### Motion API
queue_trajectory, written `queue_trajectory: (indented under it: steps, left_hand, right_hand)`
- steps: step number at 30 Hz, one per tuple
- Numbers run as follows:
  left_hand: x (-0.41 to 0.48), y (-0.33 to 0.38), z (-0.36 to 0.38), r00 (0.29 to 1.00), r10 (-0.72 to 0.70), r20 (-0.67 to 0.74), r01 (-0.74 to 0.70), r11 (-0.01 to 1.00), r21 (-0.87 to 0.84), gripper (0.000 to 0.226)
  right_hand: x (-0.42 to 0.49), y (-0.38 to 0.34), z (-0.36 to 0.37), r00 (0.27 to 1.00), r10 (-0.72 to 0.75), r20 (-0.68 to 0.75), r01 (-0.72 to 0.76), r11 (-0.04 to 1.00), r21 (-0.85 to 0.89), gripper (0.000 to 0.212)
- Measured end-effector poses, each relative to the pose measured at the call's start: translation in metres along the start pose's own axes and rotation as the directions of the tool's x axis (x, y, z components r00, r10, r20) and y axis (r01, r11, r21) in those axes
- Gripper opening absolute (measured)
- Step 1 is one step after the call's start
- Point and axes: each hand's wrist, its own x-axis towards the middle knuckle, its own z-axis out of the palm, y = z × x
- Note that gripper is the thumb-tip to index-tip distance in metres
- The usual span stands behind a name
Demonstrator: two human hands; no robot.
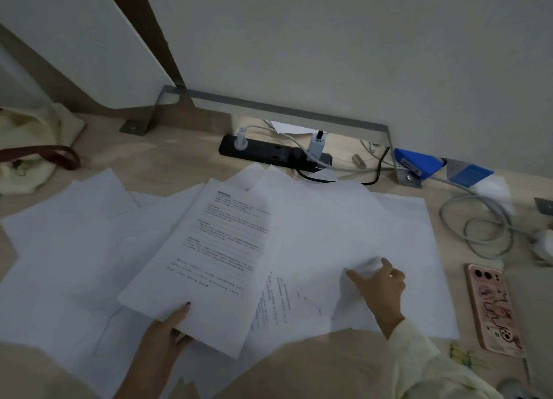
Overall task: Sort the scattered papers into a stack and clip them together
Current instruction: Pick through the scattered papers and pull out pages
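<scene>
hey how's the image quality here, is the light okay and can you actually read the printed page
Head view: dim, flat, bluish light, no glare; soft overall, so text on the printed page held by the left hand is illegible; the right hand lifting a sheet corner is slightly smeared; wide-angle bending curves the metal frame and edges.

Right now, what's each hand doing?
Left hand: closed on the printed sheet, thumb on top.
Right hand: pinching up a blank sheet.

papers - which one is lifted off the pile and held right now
The printed sheet gripped at its lower edge by the left hand; the other papers lie flat, though the right hand is pinching one's corner.
</scene>
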Motion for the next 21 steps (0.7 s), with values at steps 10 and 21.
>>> queue_trajectory:
  steps: [10,21]
  left_hand:
    - [-0.001,0.002,-0.021,0.987,0.151,-0.051,-0.14,0.974,0.181,0.026]
    - [0.006,0.011,-0.025,0.996,0.07,0.047,-0.082,0.943,0.321,0.035]
  right_hand:
    - [0.021,0.0,0.013,0.991,0.132,0.022,-0.133,0.989,0.066,0.059]
    - [0.011,-0.019,0.031,0.975,0.219,-0.038,-0.216,0.973,0.081,0.08]
